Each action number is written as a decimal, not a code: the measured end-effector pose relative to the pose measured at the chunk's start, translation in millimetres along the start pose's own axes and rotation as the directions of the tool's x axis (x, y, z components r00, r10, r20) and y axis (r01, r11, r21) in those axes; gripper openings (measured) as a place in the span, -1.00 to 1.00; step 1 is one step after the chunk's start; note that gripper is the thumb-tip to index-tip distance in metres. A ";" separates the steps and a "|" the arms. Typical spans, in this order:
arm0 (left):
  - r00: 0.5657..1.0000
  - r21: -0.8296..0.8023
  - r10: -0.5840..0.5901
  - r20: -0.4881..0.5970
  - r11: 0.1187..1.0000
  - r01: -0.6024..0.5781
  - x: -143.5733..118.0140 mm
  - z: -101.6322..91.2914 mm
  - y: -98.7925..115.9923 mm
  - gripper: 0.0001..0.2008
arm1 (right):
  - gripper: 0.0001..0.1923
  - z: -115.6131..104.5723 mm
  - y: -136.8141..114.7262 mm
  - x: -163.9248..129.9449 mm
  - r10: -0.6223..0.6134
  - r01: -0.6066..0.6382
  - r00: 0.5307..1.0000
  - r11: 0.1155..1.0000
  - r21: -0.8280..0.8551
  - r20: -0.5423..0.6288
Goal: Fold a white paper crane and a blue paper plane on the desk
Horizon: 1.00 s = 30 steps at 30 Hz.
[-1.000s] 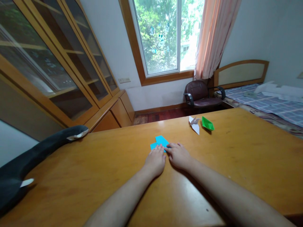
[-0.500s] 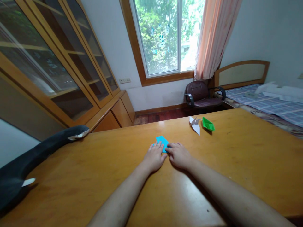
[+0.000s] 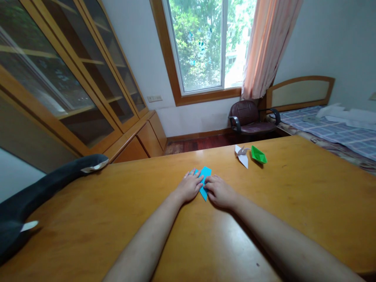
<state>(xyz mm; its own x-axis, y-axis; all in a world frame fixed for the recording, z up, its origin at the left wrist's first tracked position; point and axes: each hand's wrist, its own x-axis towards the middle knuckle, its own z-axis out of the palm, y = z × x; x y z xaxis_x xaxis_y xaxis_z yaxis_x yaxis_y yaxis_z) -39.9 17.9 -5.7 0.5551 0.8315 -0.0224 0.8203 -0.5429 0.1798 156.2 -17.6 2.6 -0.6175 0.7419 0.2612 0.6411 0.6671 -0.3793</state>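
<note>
A folded piece of blue origami paper (image 3: 206, 171) lies on the wooden table, with a pointed end towards me. My left hand (image 3: 189, 187) rests on its left part, fingers stretched and spread, covering some of it. At the paper's right edge is my right hand (image 3: 219, 192), its fingers curled and closed on the edge; the fingertips are partly hidden. Farther back to the right sit a white origami crane (image 3: 242, 156) and a green paper boat (image 3: 259, 155), close together and apart from both hands.
On the table's left side lies a dark grey and white plush toy (image 3: 55, 182). Beyond the table (image 3: 293, 188) are a glass-fronted cabinet (image 3: 126, 127), a maroon armchair (image 3: 246, 117) under the window, and a bed (image 3: 337, 129) at the right.
The blue paper has turned, so a point now reaches towards me between my hands. My left hand has shifted slightly left and away; the right hand stays at the paper's right edge.
</note>
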 end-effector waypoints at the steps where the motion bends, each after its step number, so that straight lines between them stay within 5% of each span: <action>1: 1.000 -0.003 0.003 -0.004 1.000 -0.003 -0.3 0.6 0.1 -0.56 | -0.76 0.7 0.6 0.6 0.009 -0.009 1.000 1.000 0.001 -0.012; 10: 0.998 0.022 -0.062 -0.017 0.998 0.062 -3.7 1.8 8.5 -0.50 | -0.49 8.7 -1.3 3.4 0.160 -0.158 0.981 0.987 -0.031 0.106; 30: 0.991 -0.012 -0.086 0.102 0.996 0.088 -9.1 -4.9 7.9 -0.29 | -0.54 4.8 -2.8 2.5 0.101 -0.101 0.991 0.995 -0.007 0.090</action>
<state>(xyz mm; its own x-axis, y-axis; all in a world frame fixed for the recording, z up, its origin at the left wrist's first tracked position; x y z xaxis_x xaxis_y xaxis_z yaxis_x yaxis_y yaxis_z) -39.2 6.6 0.7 0.4933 0.8589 -0.1377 0.8643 -0.4662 0.1887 150.6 -18.0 0.0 -0.5877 0.7968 0.1405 0.7036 0.5890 -0.3974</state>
